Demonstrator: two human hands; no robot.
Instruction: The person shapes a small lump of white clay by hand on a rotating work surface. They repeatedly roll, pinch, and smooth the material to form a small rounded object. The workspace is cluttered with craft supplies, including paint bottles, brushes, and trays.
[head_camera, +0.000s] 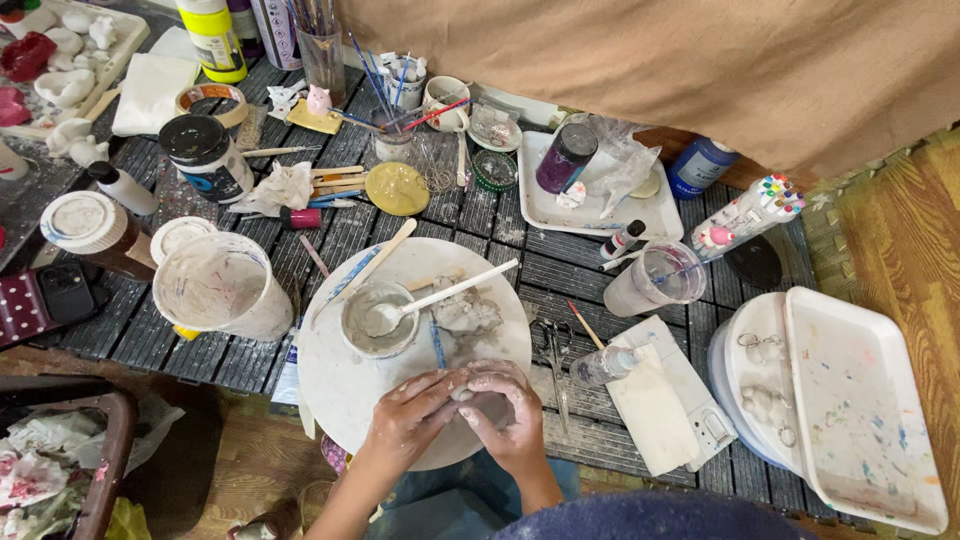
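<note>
Both hands work at the near edge of the round white board (340, 380). The left hand (412, 412) and right hand (508, 408) close together around a small grey clay lump (462, 394), fingers curled. Just beyond stand a grey bowl (372, 325) with a spatula (452, 290) and loose clay (465, 312). Scissors (552, 345) lie right; a smeared cup (222, 287) stands left on the bench (500, 215).

My left hand (412, 412) and right hand (505, 408) are smeared grey-white, closed round a pale clay lump (463, 394). The round board (345, 380) is off-white, the small bowl (378, 320) grey. The tray (860, 400) looks white with faint paint flecks, the slatted table (500, 215) dark grey.
</note>
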